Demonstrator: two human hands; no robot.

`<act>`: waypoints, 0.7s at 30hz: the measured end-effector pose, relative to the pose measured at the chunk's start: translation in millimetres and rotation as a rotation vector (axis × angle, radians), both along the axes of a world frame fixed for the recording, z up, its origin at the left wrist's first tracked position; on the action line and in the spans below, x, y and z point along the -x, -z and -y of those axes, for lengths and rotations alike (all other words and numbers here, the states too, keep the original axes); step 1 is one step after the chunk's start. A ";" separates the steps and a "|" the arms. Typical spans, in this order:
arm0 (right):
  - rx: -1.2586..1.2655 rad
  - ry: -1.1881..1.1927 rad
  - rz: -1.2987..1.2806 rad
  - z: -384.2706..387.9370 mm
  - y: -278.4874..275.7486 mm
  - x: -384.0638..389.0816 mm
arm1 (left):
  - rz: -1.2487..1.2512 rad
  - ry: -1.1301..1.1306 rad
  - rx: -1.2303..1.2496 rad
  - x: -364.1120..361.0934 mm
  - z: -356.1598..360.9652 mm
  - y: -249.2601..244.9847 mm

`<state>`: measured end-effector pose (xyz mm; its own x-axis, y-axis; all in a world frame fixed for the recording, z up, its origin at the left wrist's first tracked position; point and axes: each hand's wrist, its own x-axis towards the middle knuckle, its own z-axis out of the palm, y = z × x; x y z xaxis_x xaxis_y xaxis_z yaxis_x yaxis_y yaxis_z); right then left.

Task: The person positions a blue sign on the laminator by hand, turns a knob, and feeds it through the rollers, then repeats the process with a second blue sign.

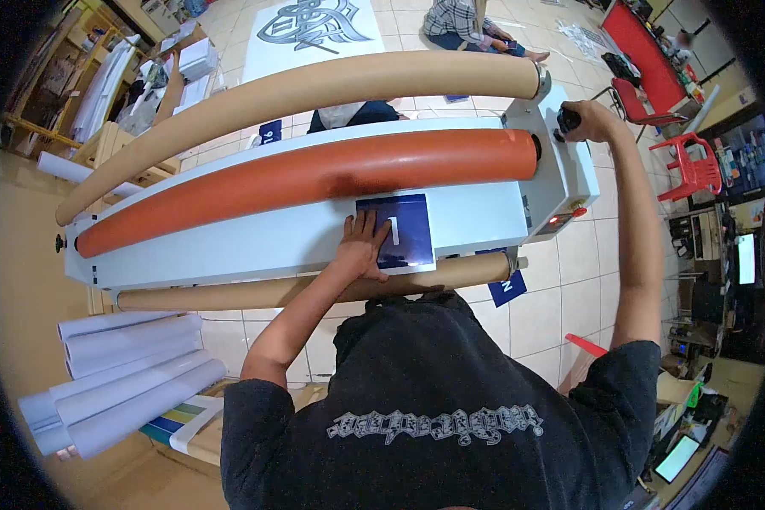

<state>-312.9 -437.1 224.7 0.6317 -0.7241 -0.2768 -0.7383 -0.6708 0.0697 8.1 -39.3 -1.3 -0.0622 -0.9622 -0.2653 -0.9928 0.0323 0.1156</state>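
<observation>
My left hand (363, 245) lies with spread fingers on the left edge of a dark blue sheet (410, 225) printed with a white "1". This sheet rests on the pale flat bed (476, 219) of a roller laminator, just in front of its long orange roller (433, 161). Over at the machine's right end, my right hand (588, 121) is closed round a black knob (568, 121). Its fingertips are partly hidden. A brown cardboard-coloured roll (357, 82) spans the top, and a thinner brown roll (314, 291) runs along the near side.
A red button (579, 212) sits on the right end housing. Large white paper rolls (136, 374) lie at lower left. Dark blue numbered sheets (507, 289) are on the tiled floor. Beyond, a person (463, 25) sits near a big printed sheet (268, 59). Red chairs (697, 166) stand right.
</observation>
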 end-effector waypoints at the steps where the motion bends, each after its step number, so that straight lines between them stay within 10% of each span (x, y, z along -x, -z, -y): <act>1: -0.025 -0.136 0.040 3.3 0.3 4.5 | 0.000 0.006 0.020 -0.1 -0.8 0.6; 6: -0.131 -0.226 0.065 -7.2 -15.6 -9.3 | -0.016 0.006 0.040 -2.4 -0.5 7.3; 8: -0.047 0.482 -0.152 -24.7 -24.9 -37.4 | -0.024 0.007 0.039 -1.5 -0.8 5.5; 13: -0.233 0.547 -0.235 -11.4 -8.3 -33.2 | -0.008 0.007 0.011 -1.4 0.4 2.1; 21: -0.096 -0.375 -0.035 1.2 -0.7 4.6 | 0.005 -0.001 -0.043 -1.1 2.3 -0.9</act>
